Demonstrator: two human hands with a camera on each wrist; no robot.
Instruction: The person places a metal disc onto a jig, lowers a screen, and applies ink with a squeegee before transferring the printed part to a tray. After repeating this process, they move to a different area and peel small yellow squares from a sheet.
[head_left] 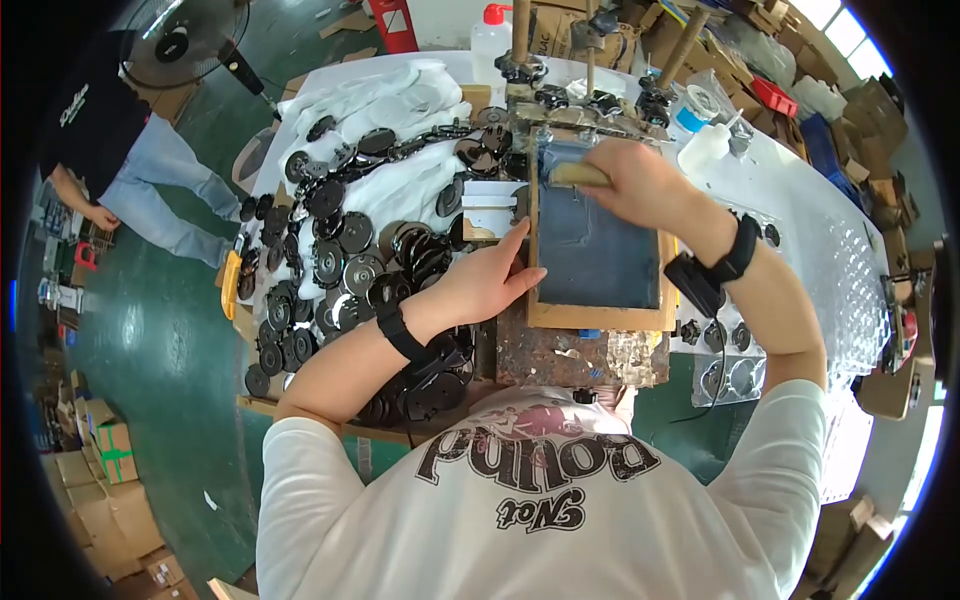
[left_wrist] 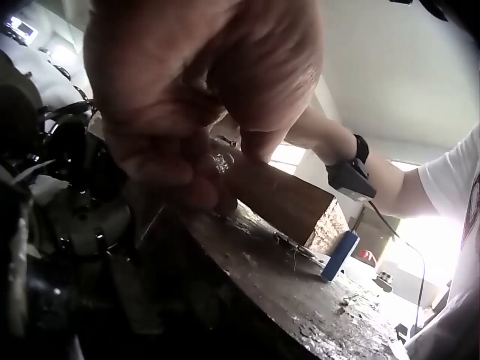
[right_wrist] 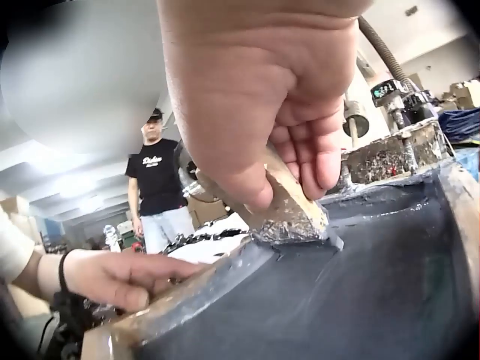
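Observation:
A wooden-framed screen (head_left: 600, 262) with a dark mesh lies over a stained board. My right hand (head_left: 640, 182) pinches a wooden squeegee (head_left: 578, 176) near the frame's far left corner; in the right wrist view the squeegee (right_wrist: 289, 204) stands tilted, its lower edge on the ink-smeared mesh (right_wrist: 300, 300), with thumb and fingers on either side of the wood. My left hand (head_left: 487, 277) rests against the frame's left side, fingers fairly straight and thumb at the lower left. In the left wrist view its fingers touch the wooden frame bar (left_wrist: 281, 199).
Shiny black round parts (head_left: 355, 232) and white cloth (head_left: 405, 185) cover the table's left. Clamps and posts (head_left: 520, 65) stand behind the frame. Bottles (head_left: 705, 148) and plastic trays (head_left: 735, 375) are on the right. A person (head_left: 130, 150) stands at the left beside a fan (head_left: 185, 40).

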